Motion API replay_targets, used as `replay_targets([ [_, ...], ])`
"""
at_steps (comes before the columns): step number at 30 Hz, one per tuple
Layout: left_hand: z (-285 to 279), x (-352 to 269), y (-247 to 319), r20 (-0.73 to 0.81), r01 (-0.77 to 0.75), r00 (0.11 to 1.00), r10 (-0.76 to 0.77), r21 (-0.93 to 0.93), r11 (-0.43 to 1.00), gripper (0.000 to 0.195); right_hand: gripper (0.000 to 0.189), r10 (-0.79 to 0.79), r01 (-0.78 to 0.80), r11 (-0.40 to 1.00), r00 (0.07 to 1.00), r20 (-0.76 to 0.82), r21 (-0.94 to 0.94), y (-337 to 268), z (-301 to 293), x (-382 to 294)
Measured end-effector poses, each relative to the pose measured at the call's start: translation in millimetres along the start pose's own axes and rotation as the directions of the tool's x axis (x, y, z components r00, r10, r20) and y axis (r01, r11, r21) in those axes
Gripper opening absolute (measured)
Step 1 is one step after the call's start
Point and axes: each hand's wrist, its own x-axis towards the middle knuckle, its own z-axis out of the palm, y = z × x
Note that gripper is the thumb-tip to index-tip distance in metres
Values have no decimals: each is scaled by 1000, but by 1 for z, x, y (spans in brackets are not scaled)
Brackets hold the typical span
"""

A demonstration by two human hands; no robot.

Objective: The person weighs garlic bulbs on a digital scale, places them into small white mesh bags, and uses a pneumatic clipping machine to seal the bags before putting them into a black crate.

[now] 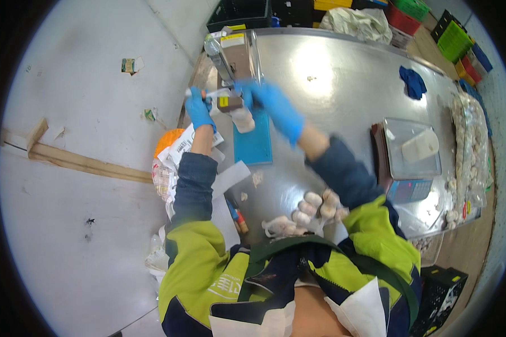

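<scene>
My left hand, in a blue glove, pinches one end of a twisted white strip, perhaps plastic film or netting, left of a tabletop bag-sealing machine. My right hand, also blue-gloved and blurred, is at the machine's right side; the fingertips are hidden, so what it grips cannot be told. Below the machine's head a net of garlic bulbs hangs over a blue plate. Nearer my body lie several garlic bulbs, some in white netting.
On the right stand a weighing scale with a white scoop and a large clear bag of garlic. A blue cloth lies at the back right. Wooden-handled tools and white paper lie near my left arm. Crates stand beyond.
</scene>
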Motion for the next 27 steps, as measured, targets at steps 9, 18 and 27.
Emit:
replay_targets([
  [9,35,-121,-11,425,-333,893,148,404,852,34,42,77,-70,952,997,12,-299,-5,-71,-88],
  [18,-93,-276,-51,423,-41,762,-491,788,614,32,26,413,190,363,845,340,-912,60,-103,-366],
  [27,-27,-300,23,654,-172,432,-621,736,655,45,23,305,-95,748,928,213,-657,90,-104,-356],
])
